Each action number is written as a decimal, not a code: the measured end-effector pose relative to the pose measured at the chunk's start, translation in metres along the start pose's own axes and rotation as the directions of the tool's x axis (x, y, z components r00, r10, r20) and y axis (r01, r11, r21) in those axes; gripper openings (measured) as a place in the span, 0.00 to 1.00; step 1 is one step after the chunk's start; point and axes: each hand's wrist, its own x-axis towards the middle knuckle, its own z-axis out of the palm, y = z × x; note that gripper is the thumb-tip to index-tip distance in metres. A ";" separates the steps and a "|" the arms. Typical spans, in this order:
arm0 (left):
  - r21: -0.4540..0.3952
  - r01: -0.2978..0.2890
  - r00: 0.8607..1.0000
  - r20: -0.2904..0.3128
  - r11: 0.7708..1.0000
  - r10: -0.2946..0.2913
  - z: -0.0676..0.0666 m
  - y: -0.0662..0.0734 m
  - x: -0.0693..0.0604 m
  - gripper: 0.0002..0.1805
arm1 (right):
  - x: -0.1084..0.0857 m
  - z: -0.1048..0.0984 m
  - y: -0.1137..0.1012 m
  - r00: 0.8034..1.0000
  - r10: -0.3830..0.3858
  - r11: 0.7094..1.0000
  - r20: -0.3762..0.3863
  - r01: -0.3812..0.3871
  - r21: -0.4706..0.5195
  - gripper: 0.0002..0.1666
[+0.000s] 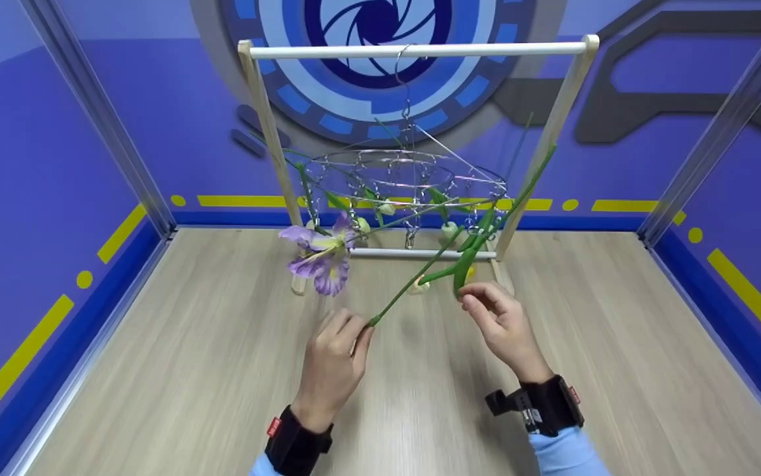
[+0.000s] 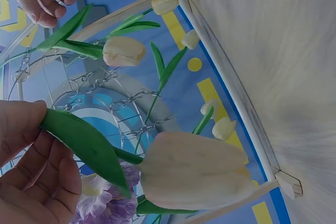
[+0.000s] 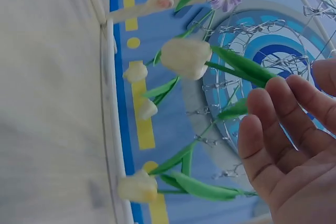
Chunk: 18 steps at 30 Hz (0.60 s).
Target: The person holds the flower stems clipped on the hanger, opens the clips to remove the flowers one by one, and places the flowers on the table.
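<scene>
My left hand (image 1: 334, 350) pinches the green leaf (image 2: 86, 145) and stem end of a white tulip (image 2: 194, 171), whose bloom is large in the left wrist view. Its stem (image 1: 416, 274) slants up to the right in the head view. My right hand (image 1: 502, 324) has loosely bent fingers beside the leaves (image 1: 466, 261) of another tulip, with nothing visibly held. Whether its fingertips touch a leaf is hard to tell. That tulip's stem rises past a round metal clip hanger (image 1: 413, 201). A purple iris (image 1: 327, 254) hangs at the left.
Several white tulips hang head down among the clips, one of them a white tulip (image 1: 449, 230) near the middle. A wooden rack (image 1: 420, 49) carries the hanger by its hook. Blue panels stand around the wooden table (image 1: 215, 344).
</scene>
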 end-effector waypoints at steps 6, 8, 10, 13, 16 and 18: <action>0.003 0.004 0.999 0.036 1.000 -0.004 0.001 -0.007 -0.008 0.07 | -0.007 -0.002 -0.001 0.993 -0.111 0.982 -0.026 0.106 -0.156 0.08; 0.009 0.009 0.999 0.044 1.000 -0.009 0.001 -0.009 -0.010 0.07 | -0.008 -0.002 0.000 0.992 -0.125 0.977 -0.031 0.117 -0.175 0.09; 0.021 0.014 0.999 0.050 1.000 -0.015 0.002 -0.012 -0.011 0.08 | -0.010 -0.002 0.002 0.990 -0.134 0.975 -0.030 0.127 -0.184 0.09; 0.032 0.027 0.998 0.057 0.999 -0.029 0.003 -0.015 -0.013 0.09 | -0.011 -0.001 0.005 0.988 -0.156 0.968 -0.016 0.150 -0.203 0.09; 0.039 0.042 0.997 0.069 0.998 -0.044 0.004 -0.018 -0.014 0.09 | -0.010 0.002 0.006 0.983 -0.181 0.959 -0.009 0.174 -0.225 0.10; 0.046 0.050 0.995 0.082 0.998 -0.054 0.004 -0.019 -0.015 0.08 | -0.010 0.003 0.007 0.981 -0.193 0.952 -0.010 0.185 -0.243 0.11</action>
